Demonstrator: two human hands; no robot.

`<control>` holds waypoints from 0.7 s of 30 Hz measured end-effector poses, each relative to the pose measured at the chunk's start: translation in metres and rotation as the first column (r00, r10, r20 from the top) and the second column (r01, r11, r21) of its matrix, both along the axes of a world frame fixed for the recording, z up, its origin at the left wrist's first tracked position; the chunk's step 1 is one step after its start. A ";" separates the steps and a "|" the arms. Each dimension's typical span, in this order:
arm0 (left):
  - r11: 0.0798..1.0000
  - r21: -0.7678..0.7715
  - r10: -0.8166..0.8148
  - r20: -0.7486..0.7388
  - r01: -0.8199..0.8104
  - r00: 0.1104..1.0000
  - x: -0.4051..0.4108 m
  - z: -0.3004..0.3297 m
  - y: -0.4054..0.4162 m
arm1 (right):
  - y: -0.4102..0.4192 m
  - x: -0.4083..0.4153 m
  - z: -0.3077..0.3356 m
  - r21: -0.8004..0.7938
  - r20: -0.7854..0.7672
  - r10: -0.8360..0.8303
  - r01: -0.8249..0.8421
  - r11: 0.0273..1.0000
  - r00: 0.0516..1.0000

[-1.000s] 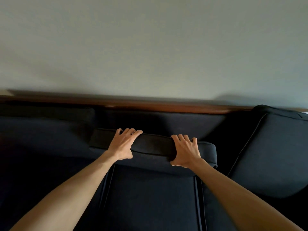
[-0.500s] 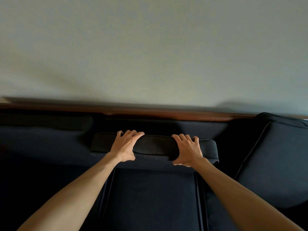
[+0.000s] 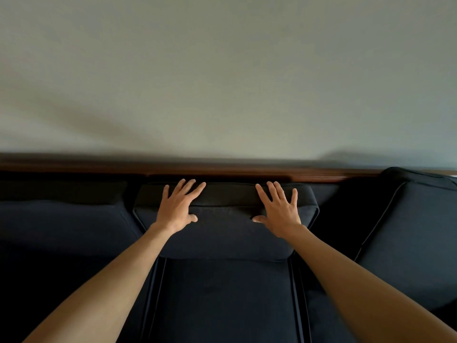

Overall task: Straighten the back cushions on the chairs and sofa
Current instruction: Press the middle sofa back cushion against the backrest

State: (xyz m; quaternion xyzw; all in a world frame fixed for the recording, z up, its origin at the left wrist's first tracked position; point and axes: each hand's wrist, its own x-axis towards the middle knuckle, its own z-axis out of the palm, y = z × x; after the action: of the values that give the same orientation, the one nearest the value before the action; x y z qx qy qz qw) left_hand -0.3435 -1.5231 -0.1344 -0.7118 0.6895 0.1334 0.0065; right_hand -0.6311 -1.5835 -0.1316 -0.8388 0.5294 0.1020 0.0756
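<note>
- Middle back cushion (image 3: 226,233) stands upright at the center of the sofa (image 3: 222,300), leaning back toward the wooden rail (image 3: 247,172) at 12 o'clock.
- Left hand (image 3: 176,209) lies flat on the cushion's upper left, at about 11 o'clock from the cushion's center. Fingers (image 3: 195,188) straight and spread, tips over the top edge, thumb on the front face. Nothing clasped; palm pressing on fabric.
- Right hand (image 3: 279,210) mirrors it at about 1 o'clock. Fingers straight, fanned, reaching the top edge; thumb pointing inward. Also flat, not clutching.
- Both forearms come in from 7 and 5 o'clock.
- Left back cushion (image 3: 66,219) at 9 o'clock, upright, just beside the middle one; a dark gap between them.
- Right back cushion (image 3: 408,238) at 3 o'clock, tilted, its top corner higher than the rail, apart from the middle cushion with a shadowed gap between.
- Seat cushion (image 3: 222,305) at 6 o'clock below the middle cushion, touching its lower edge.
- Plain pale wall (image 3: 227,78) behind.
</note>
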 end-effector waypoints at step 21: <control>0.992 0.117 0.034 0.036 -0.038 0.999 0.001 0.005 -0.003 | -0.011 0.009 -0.004 0.041 -0.057 0.026 -0.023 0.999 0.998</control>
State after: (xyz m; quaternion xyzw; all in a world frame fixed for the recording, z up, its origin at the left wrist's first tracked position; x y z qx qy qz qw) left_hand -0.3424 -1.5265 -0.1293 -0.7248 0.6672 0.1617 0.0579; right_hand -0.6221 -1.5946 -0.1355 -0.8402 0.5189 0.1378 0.0760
